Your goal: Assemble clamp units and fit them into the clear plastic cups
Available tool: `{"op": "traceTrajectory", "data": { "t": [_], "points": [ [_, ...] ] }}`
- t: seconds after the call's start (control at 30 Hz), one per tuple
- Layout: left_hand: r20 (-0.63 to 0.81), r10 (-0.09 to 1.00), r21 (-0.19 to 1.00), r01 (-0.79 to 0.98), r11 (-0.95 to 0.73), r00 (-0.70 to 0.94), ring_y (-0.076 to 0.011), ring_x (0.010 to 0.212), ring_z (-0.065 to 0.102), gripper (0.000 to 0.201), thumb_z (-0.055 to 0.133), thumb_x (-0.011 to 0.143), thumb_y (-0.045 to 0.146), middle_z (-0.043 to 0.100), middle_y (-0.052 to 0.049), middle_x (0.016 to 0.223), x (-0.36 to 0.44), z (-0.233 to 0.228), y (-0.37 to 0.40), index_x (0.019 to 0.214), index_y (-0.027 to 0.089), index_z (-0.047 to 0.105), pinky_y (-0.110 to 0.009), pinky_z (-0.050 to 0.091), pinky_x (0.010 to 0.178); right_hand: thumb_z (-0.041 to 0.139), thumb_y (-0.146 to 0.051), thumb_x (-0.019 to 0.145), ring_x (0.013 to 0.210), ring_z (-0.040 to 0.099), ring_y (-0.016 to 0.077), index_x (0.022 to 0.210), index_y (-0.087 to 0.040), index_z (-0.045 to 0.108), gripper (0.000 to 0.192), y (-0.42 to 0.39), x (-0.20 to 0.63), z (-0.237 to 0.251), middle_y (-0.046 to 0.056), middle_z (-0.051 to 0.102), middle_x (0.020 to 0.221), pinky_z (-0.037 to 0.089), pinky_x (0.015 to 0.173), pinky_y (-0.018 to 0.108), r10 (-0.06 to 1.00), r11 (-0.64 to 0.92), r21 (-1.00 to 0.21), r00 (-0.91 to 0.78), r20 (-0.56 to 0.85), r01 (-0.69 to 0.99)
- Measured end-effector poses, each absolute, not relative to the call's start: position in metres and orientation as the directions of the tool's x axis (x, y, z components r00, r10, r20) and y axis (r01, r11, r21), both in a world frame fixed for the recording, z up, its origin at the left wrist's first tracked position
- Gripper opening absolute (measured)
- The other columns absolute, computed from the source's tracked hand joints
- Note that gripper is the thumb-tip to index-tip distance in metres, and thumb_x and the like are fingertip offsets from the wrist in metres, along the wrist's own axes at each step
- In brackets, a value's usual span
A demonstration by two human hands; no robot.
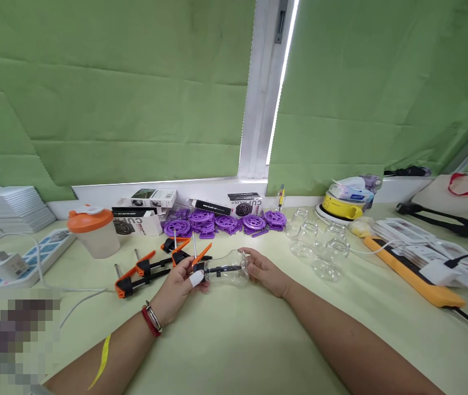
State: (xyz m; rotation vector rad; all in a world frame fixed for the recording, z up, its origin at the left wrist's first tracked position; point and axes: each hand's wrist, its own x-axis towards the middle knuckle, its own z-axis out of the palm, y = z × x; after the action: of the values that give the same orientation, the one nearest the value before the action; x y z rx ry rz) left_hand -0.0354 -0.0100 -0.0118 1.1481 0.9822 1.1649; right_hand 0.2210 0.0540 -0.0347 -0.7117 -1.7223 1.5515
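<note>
Two hands meet at frame centre: left hand [180,285] grasps an orange clamp [196,262] fixed on a clear glass jar [234,267], which the right hand [264,271] grips from its other end on the table [234,340]

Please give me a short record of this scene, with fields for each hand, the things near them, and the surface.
left hand: grips the orange-and-black clamp at the clear bottle's end
right hand: holds the other end of the clear bottle, which lies sideways
near left: more orange clamps, orange-lidded cup
near right: empty clear jars
behind: purple discs
surface: pale green table
</note>
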Motion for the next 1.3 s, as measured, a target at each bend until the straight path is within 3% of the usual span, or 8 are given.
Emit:
{"op": "traceTrajectory", "data": {
  "t": [0.1, 0.2, 0.27, 0.43, 0.87, 1.3],
  "points": [
    [-0.002, 0.988, 0.985, -0.168, 0.028, 0.155, -0.0179, 0.076, 0.063, 0.042, 0.068, 0.074, 0.035, 0.062, -0.004, 0.093, -0.035, -0.011, -0.010, 0.109, 0.018, 0.053, -0.039, 0.053, 0.075, 0.062, -0.054, 0.076, 0.091, 0.049, 0.0175, 0.133, -0.024, 0.040, 0.068, 0.054, 0.222, -0.036, 0.009, 0.050, 0.112, 0.041, 0.071, 0.028, 0.767, 0.185, -0.980, -0.612, 0.190, -0.073],
    [0.000, 0.989, 0.984, -0.177, 0.027, 0.148, -0.0180, 0.076, 0.063, 0.043, 0.068, 0.074, 0.035, 0.063, -0.005, 0.094, -0.035, -0.010, -0.010, 0.109, 0.018, 0.053, -0.038, 0.053, 0.074, 0.073, -0.042, 0.070, 0.110, 0.043, 0.0201, 0.140, -0.029, 0.028, 0.084, 0.053, 0.224, -0.035, 0.010, 0.041, 0.127, 0.040, 0.083, 0.031, 0.745, 0.216, -0.973, -0.630, 0.219, -0.083],
    [-0.004, 0.989, 0.984, -0.176, 0.030, 0.146, -0.0177, 0.075, 0.062, 0.043, 0.069, 0.073, 0.035, 0.063, -0.006, 0.094, -0.035, -0.010, -0.010, 0.110, 0.017, 0.054, -0.037, 0.053, 0.073, 0.075, -0.037, 0.070, 0.107, 0.046, 0.0188, 0.142, -0.031, 0.023, 0.089, 0.053, 0.224, -0.034, 0.009, 0.043, 0.124, 0.040, 0.084, 0.032, 0.747, 0.198, -0.977, -0.633, 0.203, -0.080],
    [-0.012, 0.988, 0.983, -0.178, 0.039, 0.152, -0.0169, 0.073, 0.063, 0.043, 0.068, 0.073, 0.038, 0.063, -0.005, 0.092, -0.036, -0.013, -0.010, 0.109, 0.016, 0.057, -0.037, 0.053, 0.071, 0.072, -0.045, 0.071, 0.096, 0.052, 0.0185, 0.132, -0.023, 0.040, 0.073, 0.056, 0.222, -0.037, 0.007, 0.052, 0.105, 0.040, 0.086, 0.036, 0.756, 0.156, -0.982, -0.628, 0.187, -0.104],
    [0.017, 0.986, 0.996, -0.091, -0.002, 0.166, -0.0174, 0.074, 0.063, 0.041, 0.066, 0.075, 0.037, 0.065, -0.005, 0.090, -0.035, -0.007, -0.012, 0.111, 0.018, 0.058, -0.035, 0.053, 0.071, 0.069, -0.050, 0.071, 0.086, 0.054, 0.0197, 0.130, -0.021, 0.048, 0.068, 0.053, 0.221, -0.032, 0.006, 0.057, 0.092, 0.043, 0.081, 0.037, 0.804, 0.119, -0.991, -0.579, 0.133, -0.062],
    [0.060, 0.986, 0.998, 0.024, -0.064, 0.158, -0.0159, 0.071, 0.060, 0.018, 0.061, 0.077, 0.033, 0.062, -0.002, 0.074, -0.031, 0.006, -0.017, 0.086, 0.017, 0.060, -0.032, 0.050, 0.071, 0.066, -0.049, 0.073, 0.071, 0.051, 0.0168, 0.123, -0.020, 0.053, 0.059, 0.048, 0.217, -0.026, 0.003, 0.057, 0.078, 0.041, 0.070, 0.032, 0.822, 0.072, -0.996, -0.564, 0.084, -0.044]
  ]
}}
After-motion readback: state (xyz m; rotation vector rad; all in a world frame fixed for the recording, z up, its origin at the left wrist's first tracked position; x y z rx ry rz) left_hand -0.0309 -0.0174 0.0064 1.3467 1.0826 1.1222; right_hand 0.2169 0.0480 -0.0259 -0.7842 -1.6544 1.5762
